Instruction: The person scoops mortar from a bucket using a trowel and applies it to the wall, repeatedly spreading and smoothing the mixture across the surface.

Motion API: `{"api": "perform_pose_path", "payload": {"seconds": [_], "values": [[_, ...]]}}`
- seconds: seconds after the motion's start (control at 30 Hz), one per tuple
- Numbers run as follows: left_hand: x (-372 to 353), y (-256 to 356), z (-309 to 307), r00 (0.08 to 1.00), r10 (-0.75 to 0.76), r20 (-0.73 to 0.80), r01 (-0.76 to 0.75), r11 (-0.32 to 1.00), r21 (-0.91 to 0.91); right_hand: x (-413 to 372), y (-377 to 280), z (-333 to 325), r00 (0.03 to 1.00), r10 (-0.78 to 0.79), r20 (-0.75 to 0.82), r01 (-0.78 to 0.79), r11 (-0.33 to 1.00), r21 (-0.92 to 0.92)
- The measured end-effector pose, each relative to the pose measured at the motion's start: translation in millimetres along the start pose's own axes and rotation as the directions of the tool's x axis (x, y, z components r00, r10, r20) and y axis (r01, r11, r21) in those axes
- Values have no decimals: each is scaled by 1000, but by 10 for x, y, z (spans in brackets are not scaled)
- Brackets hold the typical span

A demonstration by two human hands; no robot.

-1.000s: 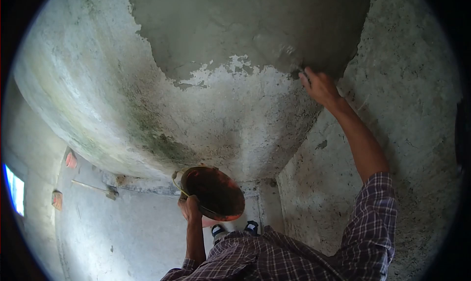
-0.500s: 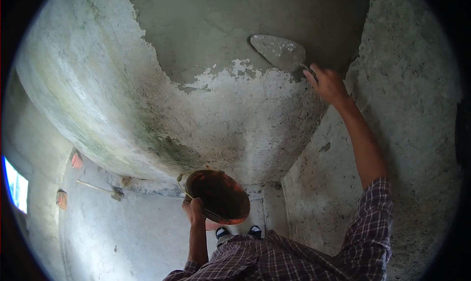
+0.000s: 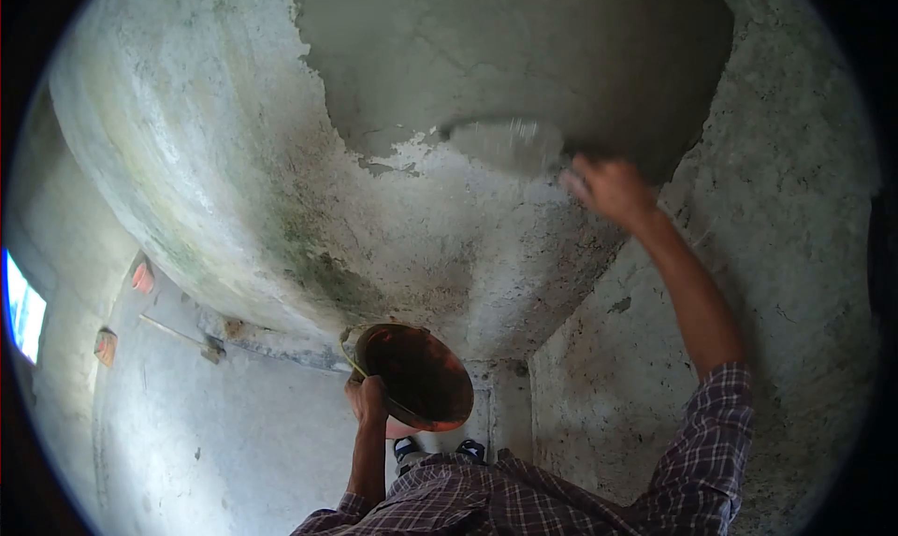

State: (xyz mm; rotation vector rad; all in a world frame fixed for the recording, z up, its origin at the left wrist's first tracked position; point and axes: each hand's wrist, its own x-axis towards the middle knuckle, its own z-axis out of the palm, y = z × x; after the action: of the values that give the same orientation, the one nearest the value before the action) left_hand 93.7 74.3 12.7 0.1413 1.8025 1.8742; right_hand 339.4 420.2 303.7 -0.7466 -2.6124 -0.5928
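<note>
My right hand (image 3: 610,192) is closed round the handle of a trowel (image 3: 510,146), whose motion-blurred blade lies against the wall at the lower edge of a dark patch of wet mortar (image 3: 524,50). Below the patch the wall (image 3: 402,227) is pale and rough. Lower down, my left hand (image 3: 368,398) grips an orange-rimmed bucket (image 3: 416,377) at its side near the yellowish handle. The bucket is tilted, with its dark inside showing; what it contains is hard to make out.
On the floor (image 3: 243,433) at the left lie a long-handled tool (image 3: 182,338) and two reddish objects, one (image 3: 143,278) above the other (image 3: 106,347). A bright window (image 3: 23,307) shows at far left. Another rough wall (image 3: 795,209) rises at the right.
The trowel and my right hand have moved left and down over the mortar's lower edge, where less pale wall shows through. The view has shifted slightly; my left hand still holds the bucket.
</note>
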Motion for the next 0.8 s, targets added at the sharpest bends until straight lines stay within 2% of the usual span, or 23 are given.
{"api": "perform_pose_path", "payload": {"seconds": [0.03, 0.1, 0.17, 0.23, 0.27, 0.33, 0.4, 0.47, 0.53, 0.6, 0.73, 0.8], "values": [[23, -40, -24, 1000, -1, -6, 1, 1000, 4, 139, 13, -155, 998, 67, -22, -66, 997, 45], [79, -134, -20, 996, -25, -85, 49, 953, 299, 381, 40, -376, 994, 94, -49, -94, 996, 9], [116, -261, -27, 995, -29, -99, 58, 952, 302, 459, 47, -366, 990, 116, -76, -119, 993, -28], [165, -219, -30, 994, -24, -109, 57, 949, 310, 431, 14, -153, 997, 54, 48, -55, 998, 28], [134, -165, 10, 994, -39, -105, 70, 949, 308, 404, -2, -22, 998, 45, 50, -46, 999, 24], [34, -190, -91, 992, -65, -106, 96, 941, 324, 187, -137, 230, 975, -68, 210, 67, 998, 9], [90, -214, -82, 992, -69, -110, 103, 935, 338, 52, -255, 181, 983, -62, 173, 64, 998, -6], [86, -212, -37, 994, -46, -100, 71, 961, 269, 185, -229, 22, 990, -74, 122, 79, 996, -36], [68, -172, -77, 994, -28, -101, 50, 974, 223, 335, -196, -349, 999, 30, -38, -30, 1000, 8], [39, -183, -93, 990, -76, -120, 113, 933, 341, 590, -183, -742, 990, 131, -57, -130, 991, 28], [50, -206, -38, 986, -45, -160, 111, 894, 434, 939, -119, -811, 999, 15, -36, -19, 993, -115], [0, -164, -20, 982, -52, -183, 138, 858, 496, 930, -240, -637, 1000, 30, -9, -31, 996, -84]]}}
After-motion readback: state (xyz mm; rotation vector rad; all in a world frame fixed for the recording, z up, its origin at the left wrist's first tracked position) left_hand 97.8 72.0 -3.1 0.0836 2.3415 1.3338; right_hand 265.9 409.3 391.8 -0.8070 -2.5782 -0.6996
